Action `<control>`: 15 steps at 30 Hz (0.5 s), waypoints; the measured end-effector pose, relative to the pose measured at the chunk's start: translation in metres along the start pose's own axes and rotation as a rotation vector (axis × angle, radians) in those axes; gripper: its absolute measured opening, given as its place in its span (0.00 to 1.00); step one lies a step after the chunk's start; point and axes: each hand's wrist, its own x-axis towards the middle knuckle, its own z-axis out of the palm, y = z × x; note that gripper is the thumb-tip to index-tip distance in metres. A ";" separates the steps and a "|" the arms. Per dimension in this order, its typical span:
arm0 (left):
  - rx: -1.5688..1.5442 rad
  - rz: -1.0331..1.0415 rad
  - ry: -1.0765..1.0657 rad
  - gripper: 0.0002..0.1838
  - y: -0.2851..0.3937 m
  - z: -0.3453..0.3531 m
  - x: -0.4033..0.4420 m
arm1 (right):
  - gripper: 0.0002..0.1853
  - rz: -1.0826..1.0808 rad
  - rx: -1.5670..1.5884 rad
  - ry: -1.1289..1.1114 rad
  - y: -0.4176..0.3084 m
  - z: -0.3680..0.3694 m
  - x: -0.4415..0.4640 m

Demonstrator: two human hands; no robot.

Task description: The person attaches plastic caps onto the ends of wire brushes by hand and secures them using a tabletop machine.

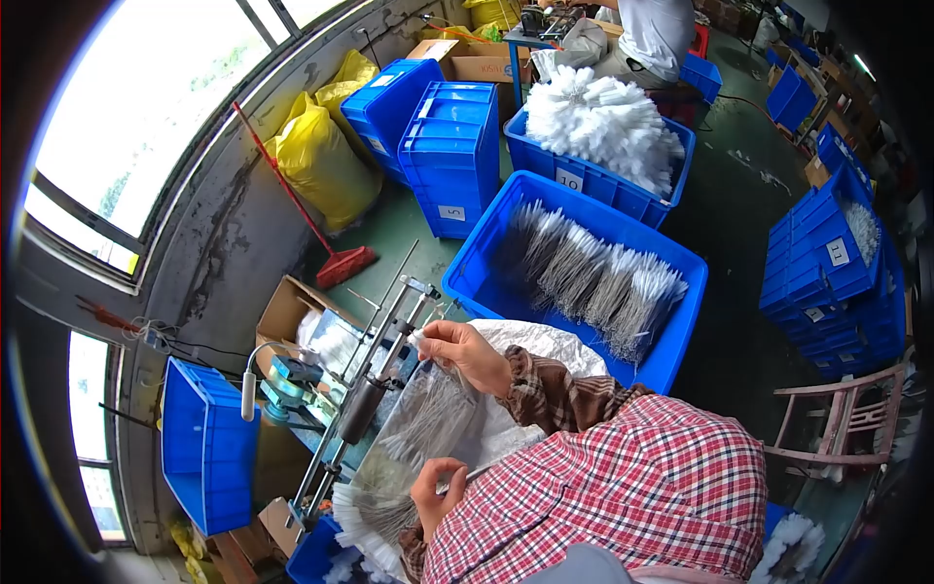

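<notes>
My right hand [467, 355] is closed in a pinch on a small white piece [416, 338], at the upper end of a metal machine with parallel rods [362, 409]. Whether a wire stem hangs from that piece, I cannot tell. Lower down, my left hand [438, 493] is curled near my body, thumb and forefinger together; anything between them is too small to make out. Thin wire stems [428, 419] lie on clear plastic between the hands and the machine. White bristle ends [365, 526] of a brush bundle show below, beside the left hand.
A blue bin [696, 321] with rows of white-tipped wire brushes [603, 277] stands past my right arm. Another bin [623, 200] behind it is heaped with white bristles. A red broom [345, 265] leans by yellow sacks [326, 165]. A person [654, 39] sits at the back; a wooden chair [842, 419] is at right.
</notes>
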 end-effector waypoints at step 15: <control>-0.068 -0.037 -0.035 0.05 -0.015 -0.002 -0.002 | 0.08 0.012 0.006 0.011 0.001 0.000 0.001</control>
